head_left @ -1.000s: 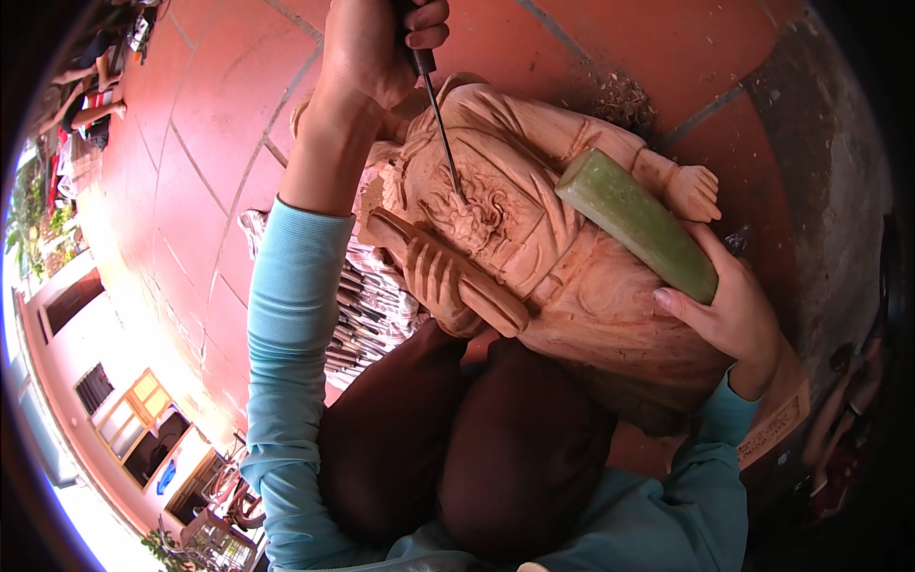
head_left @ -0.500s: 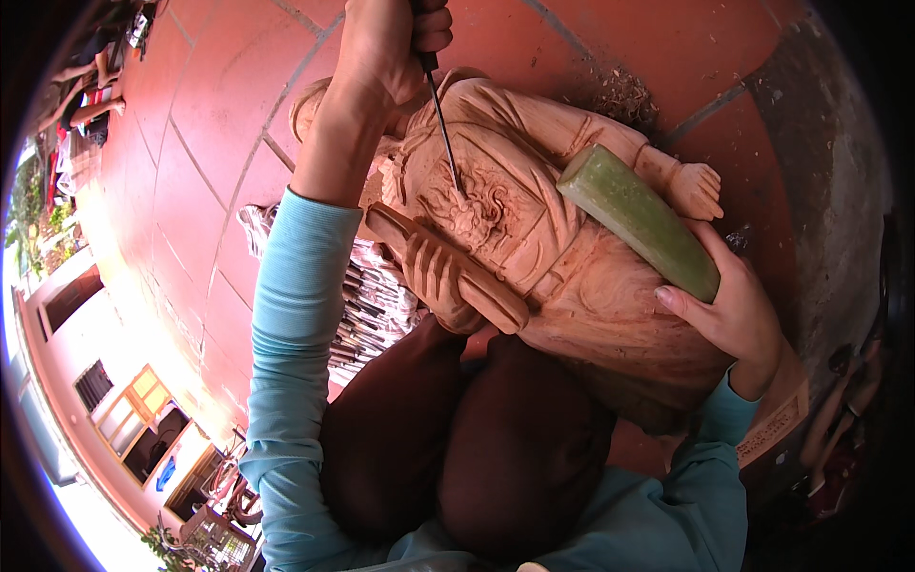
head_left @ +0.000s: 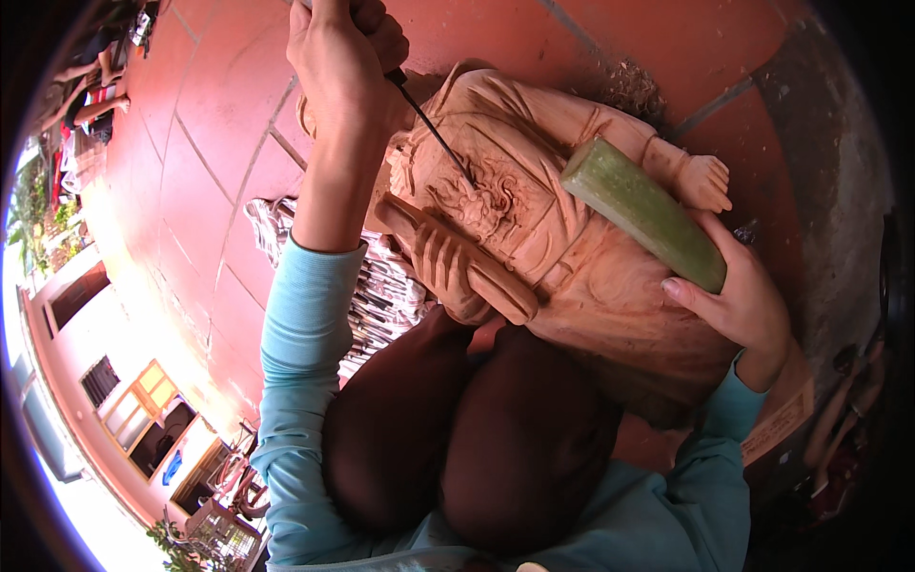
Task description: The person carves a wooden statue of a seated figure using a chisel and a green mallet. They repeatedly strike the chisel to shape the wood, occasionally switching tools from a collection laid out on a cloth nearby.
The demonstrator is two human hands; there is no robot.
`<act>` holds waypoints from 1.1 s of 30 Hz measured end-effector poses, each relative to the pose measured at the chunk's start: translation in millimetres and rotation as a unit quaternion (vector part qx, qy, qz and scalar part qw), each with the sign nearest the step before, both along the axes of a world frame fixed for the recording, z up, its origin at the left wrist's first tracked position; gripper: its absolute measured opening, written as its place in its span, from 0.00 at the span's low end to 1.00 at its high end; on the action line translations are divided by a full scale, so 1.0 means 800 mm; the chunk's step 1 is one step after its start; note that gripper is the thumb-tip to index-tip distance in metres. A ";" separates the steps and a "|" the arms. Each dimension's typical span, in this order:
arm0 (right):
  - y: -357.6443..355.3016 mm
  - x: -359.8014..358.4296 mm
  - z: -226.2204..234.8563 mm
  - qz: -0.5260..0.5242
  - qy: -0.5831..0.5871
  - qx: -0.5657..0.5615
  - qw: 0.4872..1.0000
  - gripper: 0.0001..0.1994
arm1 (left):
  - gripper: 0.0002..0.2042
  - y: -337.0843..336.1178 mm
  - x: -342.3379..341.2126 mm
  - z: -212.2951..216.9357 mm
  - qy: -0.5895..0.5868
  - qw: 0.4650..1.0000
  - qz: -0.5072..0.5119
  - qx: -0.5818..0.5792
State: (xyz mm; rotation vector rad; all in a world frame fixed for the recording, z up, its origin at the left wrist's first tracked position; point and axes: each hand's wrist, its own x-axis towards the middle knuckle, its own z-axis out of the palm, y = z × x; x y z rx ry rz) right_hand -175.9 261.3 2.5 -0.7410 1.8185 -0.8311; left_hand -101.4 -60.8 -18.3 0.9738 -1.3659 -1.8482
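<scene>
Head view: the left hand (head_left: 349,50) clenches a chisel (head_left: 434,128), its tip seemingly touching the relief (head_left: 491,205) on the wooden statue (head_left: 610,291) lying by the knees (head_left: 524,429); the right hand (head_left: 742,300) grasps a green cylinder (head_left: 648,217). Carving looks in hand; the next move calls for a steady tip. The chisel slants more than in the earlier frame.

One statue (head_left: 562,243), one chisel (head_left: 433,128), one club (head_left: 642,215)
</scene>
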 end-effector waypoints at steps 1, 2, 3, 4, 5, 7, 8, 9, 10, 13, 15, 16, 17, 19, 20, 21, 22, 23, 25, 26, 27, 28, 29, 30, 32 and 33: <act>0.001 0.000 -0.001 -0.002 0.004 -0.002 1.000 0.25 | 0.15 0.007 0.005 0.011 0.000 0.997 -0.017 -0.074; 0.002 0.000 -0.002 -0.003 0.008 -0.004 1.000 0.25 | 0.16 0.017 0.011 0.019 0.029 0.996 -0.001 -0.090; 0.003 0.001 -0.003 -0.005 0.012 -0.005 1.000 0.25 | 0.17 0.029 0.018 0.025 0.058 0.993 0.015 -0.105; 0.002 0.001 -0.003 -0.009 0.006 -0.006 1.000 0.25 | 0.18 0.041 0.025 0.034 0.086 0.988 0.034 -0.124; 0.001 0.002 -0.004 -0.012 0.000 -0.006 1.000 0.25 | 0.19 0.055 0.030 0.044 0.091 0.988 0.060 -0.112; 0.001 0.002 -0.004 -0.012 0.004 -0.007 1.000 0.25 | 0.18 0.062 0.042 0.045 0.115 0.983 0.092 -0.114; 0.002 0.004 -0.004 -0.010 0.010 -0.007 1.000 0.25 | 0.17 0.062 0.040 0.047 0.110 0.983 0.093 -0.110; 0.002 0.003 -0.004 -0.005 0.015 -0.008 1.000 0.25 | 0.16 0.063 0.035 0.051 0.105 0.984 0.096 -0.106; 0.003 0.003 -0.003 -0.001 0.027 -0.006 1.000 0.25 | 0.15 0.061 0.030 0.053 0.100 0.985 0.099 -0.102; 0.007 0.004 -0.001 0.001 0.039 -0.007 0.999 0.26 | 0.12 0.005 0.038 0.045 0.154 0.983 0.070 -0.069; 0.006 0.002 -0.005 -0.004 0.021 -0.016 1.000 0.26 | 0.14 0.000 0.038 0.046 0.158 0.985 0.043 -0.059; 0.006 0.002 -0.003 -0.005 0.019 -0.002 1.000 0.26 | 0.12 -0.001 0.035 0.043 0.152 0.988 0.009 -0.033; 0.005 0.002 0.001 -0.006 0.017 0.012 1.000 0.26 | 0.10 -0.004 0.031 0.038 0.145 0.989 -0.026 -0.007; 0.004 0.002 0.000 -0.001 0.012 0.016 1.000 0.27 | 0.09 -0.013 0.025 0.027 0.123 0.990 -0.061 0.039; 0.004 0.002 -0.003 0.001 0.013 0.006 1.000 0.27 | 0.08 -0.023 0.024 0.017 0.172 0.973 -0.083 0.127; 0.005 0.001 -0.004 0.002 0.016 0.000 1.000 0.27 | 0.09 -0.022 0.017 0.017 0.222 0.945 -0.106 0.217; 0.005 0.001 -0.004 0.001 0.016 0.000 1.000 0.26 | 0.10 -0.014 0.012 0.016 0.138 0.980 -0.071 0.124; 0.004 0.002 -0.003 0.000 0.016 0.000 1.000 0.26 | 0.12 -0.004 0.006 0.018 0.037 0.998 -0.033 0.039; 0.004 0.002 -0.002 -0.004 0.015 -0.001 1.000 0.27 | 0.12 -0.004 0.002 0.018 0.032 0.998 -0.042 0.046; 0.005 0.003 -0.003 -0.006 0.014 0.000 1.000 0.27 | 0.12 -0.004 0.000 0.018 0.029 0.997 -0.047 0.049; 0.005 0.003 -0.003 -0.007 0.013 0.002 1.000 0.27 | 0.12 -0.004 -0.001 0.017 0.034 0.997 -0.050 0.052; 0.005 0.002 -0.003 -0.006 0.013 0.002 1.000 0.27 | 0.12 -0.004 -0.002 0.017 0.039 0.996 -0.054 0.055; 0.005 0.002 -0.003 -0.004 0.013 0.002 1.000 0.27 | 0.11 -0.004 -0.003 0.016 0.043 0.996 -0.058 0.058; 0.006 0.002 -0.003 -0.003 0.013 0.004 1.000 0.27 | 0.12 -0.004 -0.003 0.015 0.042 0.996 -0.061 0.052; 0.005 0.002 -0.004 -0.006 0.013 0.001 1.000 0.27 | 0.12 -0.004 -0.003 0.011 0.040 0.996 -0.067 0.041; 0.005 0.002 -0.003 -0.007 0.013 -0.001 1.000 0.27 | 0.12 -0.004 -0.003 0.011 0.035 0.996 -0.069 0.038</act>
